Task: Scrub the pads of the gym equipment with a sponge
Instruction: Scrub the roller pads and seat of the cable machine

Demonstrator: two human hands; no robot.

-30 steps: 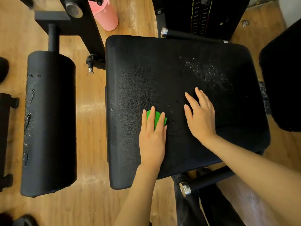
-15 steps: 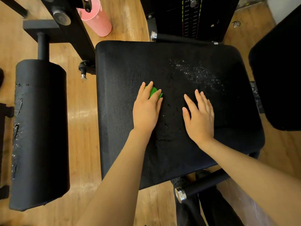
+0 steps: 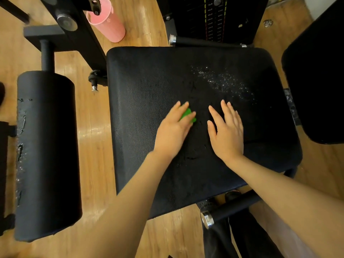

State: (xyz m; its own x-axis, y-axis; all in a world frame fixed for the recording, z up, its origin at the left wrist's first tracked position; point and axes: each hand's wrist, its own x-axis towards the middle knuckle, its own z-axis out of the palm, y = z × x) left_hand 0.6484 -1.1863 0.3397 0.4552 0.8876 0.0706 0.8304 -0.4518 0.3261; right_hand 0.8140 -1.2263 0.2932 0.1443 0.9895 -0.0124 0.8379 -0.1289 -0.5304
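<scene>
A large black seat pad [image 3: 149, 81] fills the middle of the head view, wet near its centre and flecked with white foam [image 3: 223, 81] at the upper right. My left hand [image 3: 173, 131] presses a green sponge [image 3: 188, 115] flat onto the pad with straight fingers; only the sponge's far edge shows past my fingertips. My right hand [image 3: 227, 131] rests flat on the pad just right of the sponge, fingers spread, holding nothing.
A black roller pad [image 3: 46, 155] with a cracked, peeling left side lies to the left on the wooden floor. A pink cup [image 3: 108, 23] stands at the back. Another black pad [image 3: 316, 81] is at the right. A weight stack [image 3: 214, 17] and chrome-capped handles [image 3: 206, 220] border the seat.
My left hand slid the sponge away from me up the seat pad, then slightly to the right. My right hand stayed flat in place.
</scene>
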